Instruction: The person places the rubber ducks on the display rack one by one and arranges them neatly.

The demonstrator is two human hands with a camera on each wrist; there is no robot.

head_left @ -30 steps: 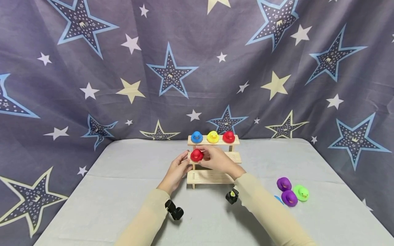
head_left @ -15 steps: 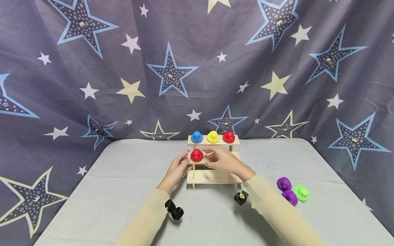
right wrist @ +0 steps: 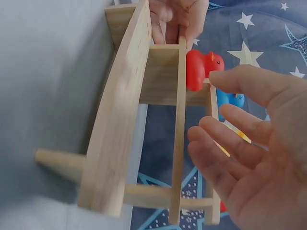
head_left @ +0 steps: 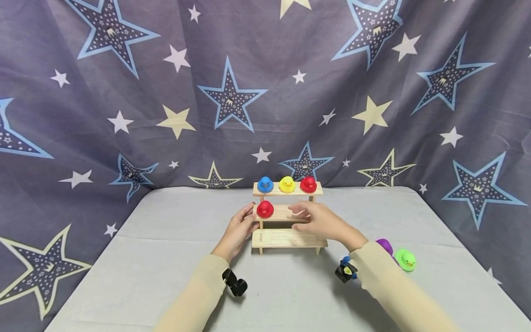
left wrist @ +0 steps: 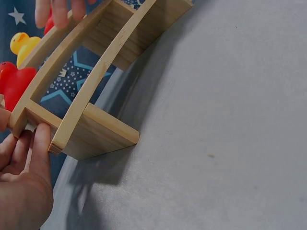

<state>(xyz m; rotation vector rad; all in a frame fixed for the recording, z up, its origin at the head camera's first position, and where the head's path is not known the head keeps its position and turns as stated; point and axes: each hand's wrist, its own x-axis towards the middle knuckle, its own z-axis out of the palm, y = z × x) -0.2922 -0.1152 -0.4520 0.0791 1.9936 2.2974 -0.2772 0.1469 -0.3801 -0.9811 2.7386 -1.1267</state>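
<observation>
A three-tier wooden display stand (head_left: pixel 286 238) stands on the table. On its middle shelf, at the left end, sits a red rubber duck (head_left: pixel 265 210). My left hand (head_left: pixel 237 230) grips the left end of that shelf, with fingers (left wrist: pixel 41 151) under it and the thumb close to the duck. My right hand (head_left: pixel 321 223) is over the right part of the middle shelf, fingers loosely bent and holding nothing. Along the top shelf are a blue duck (head_left: pixel 265 185), a yellow duck (head_left: pixel 287 184) and another red duck (head_left: pixel 308 184).
On the table to the right lie a green duck (head_left: pixel 405 260) and a purple duck (head_left: pixel 385 246), the purple one partly behind the right sleeve. Something blue (head_left: pixel 345 261) shows beside the right wrist camera. A star-patterned curtain (head_left: pixel 265 92) hangs behind the table.
My right hand has let go of the red duck and moved right along the middle shelf. The duck stays at the left end; my left hand has not moved.
</observation>
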